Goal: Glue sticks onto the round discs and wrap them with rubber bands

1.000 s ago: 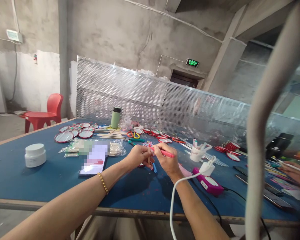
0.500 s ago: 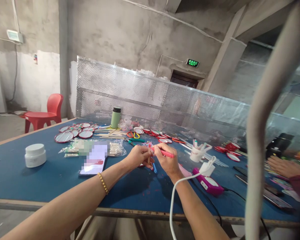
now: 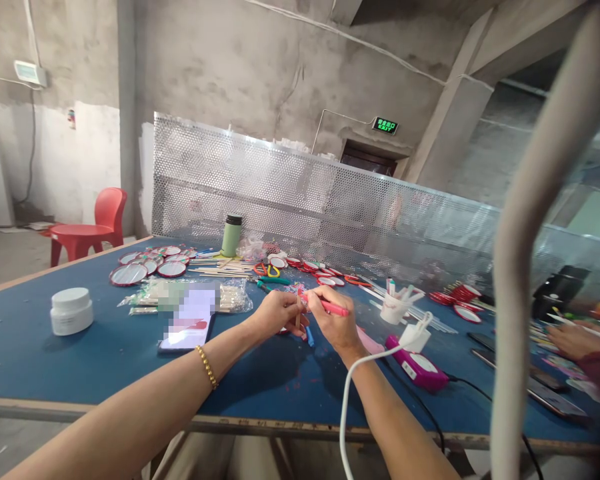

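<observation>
My left hand (image 3: 279, 312), with a gold bead bracelet (image 3: 207, 367) on its wrist, is closed on a small flat wooden stick (image 3: 298, 311). My right hand (image 3: 334, 321) grips a pinkish-red pen (image 3: 336, 309), its tip end at the stick. The two hands almost touch above the blue table. Just below them shows a blue pen-like piece (image 3: 309, 336). Part of a red-rimmed disc lies under my left fingers, mostly hidden. Green-handled pliers (image 3: 273, 281) lie just behind my left hand.
A phone (image 3: 190, 320) leans on bagged sticks (image 3: 235, 295) at left, near a white jar (image 3: 72, 311). A green bottle (image 3: 232, 235) stands behind. At right are a white cup (image 3: 393, 309), a purple device (image 3: 417, 365), a white cable (image 3: 349, 407) and a co-worker's hand (image 3: 575, 339).
My hands, the wooden stick and the pen stay nearly in place. The co-worker's hand at right has shifted slightly, and a thin white stick now shows at it.
</observation>
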Available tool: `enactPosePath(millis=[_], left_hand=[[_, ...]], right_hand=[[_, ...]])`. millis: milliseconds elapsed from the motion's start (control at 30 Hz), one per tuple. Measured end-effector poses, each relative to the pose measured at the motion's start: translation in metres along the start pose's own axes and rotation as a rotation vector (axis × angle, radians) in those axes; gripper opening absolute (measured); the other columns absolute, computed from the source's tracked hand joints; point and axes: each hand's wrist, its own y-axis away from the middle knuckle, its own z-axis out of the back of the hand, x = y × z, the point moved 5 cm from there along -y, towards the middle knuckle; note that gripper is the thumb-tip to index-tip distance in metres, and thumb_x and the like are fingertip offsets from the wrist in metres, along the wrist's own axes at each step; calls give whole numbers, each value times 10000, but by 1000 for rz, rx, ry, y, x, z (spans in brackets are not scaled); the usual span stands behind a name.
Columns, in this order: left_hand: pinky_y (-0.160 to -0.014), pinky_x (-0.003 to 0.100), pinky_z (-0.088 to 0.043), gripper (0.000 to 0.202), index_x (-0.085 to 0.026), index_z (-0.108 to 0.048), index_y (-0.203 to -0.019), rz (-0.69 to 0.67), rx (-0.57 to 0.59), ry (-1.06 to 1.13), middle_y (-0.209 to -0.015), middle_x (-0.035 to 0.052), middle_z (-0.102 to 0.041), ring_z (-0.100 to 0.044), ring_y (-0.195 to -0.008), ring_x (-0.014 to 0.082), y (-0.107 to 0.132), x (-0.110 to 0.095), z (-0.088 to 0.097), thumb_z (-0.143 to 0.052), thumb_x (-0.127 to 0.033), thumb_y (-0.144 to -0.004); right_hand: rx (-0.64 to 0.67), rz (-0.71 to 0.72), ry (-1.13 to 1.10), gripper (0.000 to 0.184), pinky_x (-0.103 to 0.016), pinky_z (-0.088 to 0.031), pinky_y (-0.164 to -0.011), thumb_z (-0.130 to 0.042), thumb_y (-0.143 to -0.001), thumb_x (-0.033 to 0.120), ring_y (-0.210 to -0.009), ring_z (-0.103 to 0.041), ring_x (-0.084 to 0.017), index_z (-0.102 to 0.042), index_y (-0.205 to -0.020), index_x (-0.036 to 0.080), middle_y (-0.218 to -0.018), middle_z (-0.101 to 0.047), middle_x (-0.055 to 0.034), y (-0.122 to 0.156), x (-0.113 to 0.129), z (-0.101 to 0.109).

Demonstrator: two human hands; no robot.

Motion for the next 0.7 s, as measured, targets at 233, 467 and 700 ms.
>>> enactPosePath(millis=[233,467,700], left_hand=[[-522,262,-565,361,-123,-589,-673,-10,3,-12,-628,46,-670,-674,-524,170,0,-1,0,-705,-460,-732],[-532,258,-566,392,-121,-593,-671,-19,14,-19,-622,53,-670,-680,-542,174,0,0,0,-700,-493,-730],[-521,262,-564,404,-120,-598,-684,-18,11,-17,-629,55,-672,-678,-535,173,-1,2,0,-697,-510,-727]], right_hand=[[16,-13,-14,257,-238,-430,-573,-512,-899,216,-531,-549,-125,-560,-646,205,-587,-595,15,0,2,0],[15,-24,-33,245,-242,-442,-583,-515,-900,226,-552,-572,-132,-580,-665,207,-605,-616,9,0,2,-1],[15,-27,-37,242,-245,-446,-586,-516,-899,224,-554,-575,-133,-584,-668,207,-606,-617,10,1,0,-3]])
